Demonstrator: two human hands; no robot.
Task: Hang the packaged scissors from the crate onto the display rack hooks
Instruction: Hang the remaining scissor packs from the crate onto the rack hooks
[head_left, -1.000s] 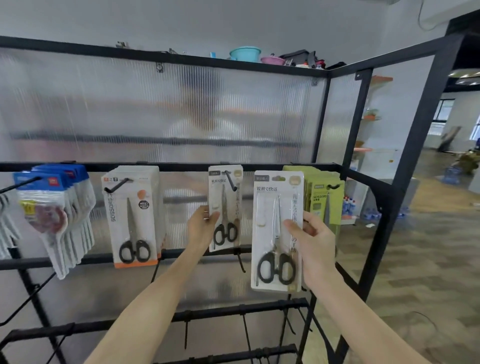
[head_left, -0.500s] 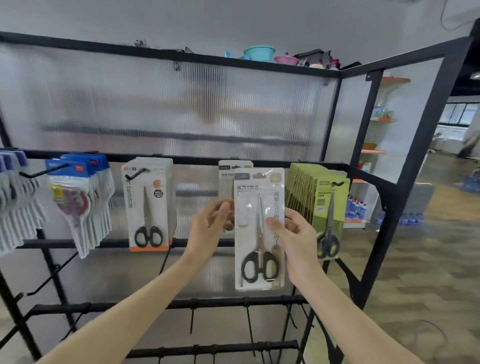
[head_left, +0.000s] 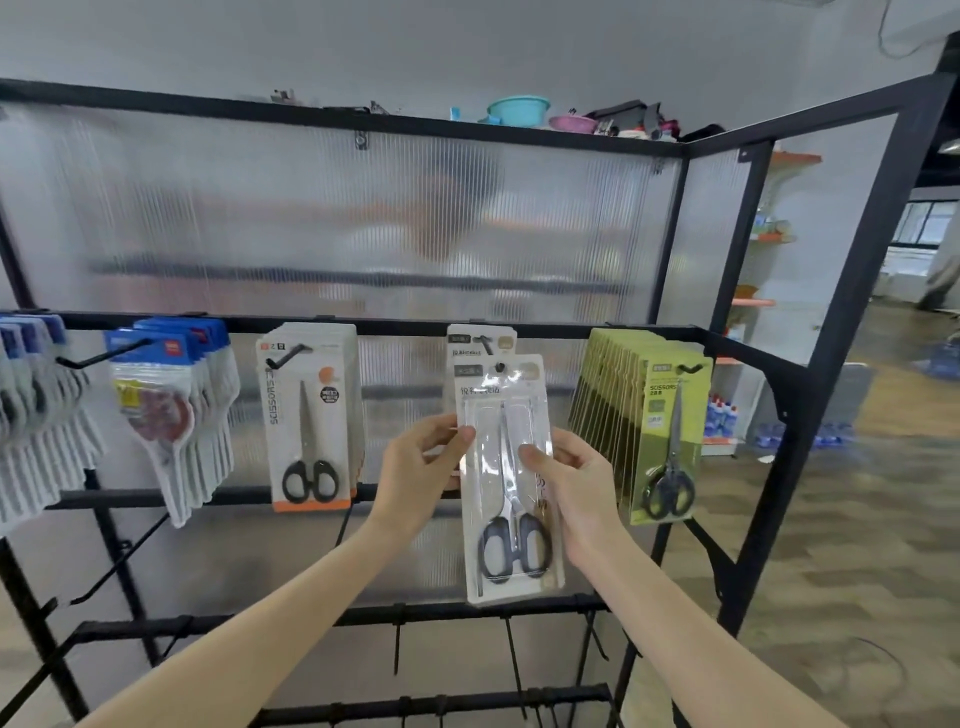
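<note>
Held up flat by both hands, left hand (head_left: 421, 467) pinching the nine o'clock edge and right hand (head_left: 576, 483) the three o'clock edge, white card pack of black-handled scissors (head_left: 506, 478), so its top hole meets the black hook (head_left: 500, 367) at twelve o'clock.

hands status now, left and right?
Left hand: pinching the scissors pack at its left edge.
Right hand: gripping the same pack's right edge.
</note>
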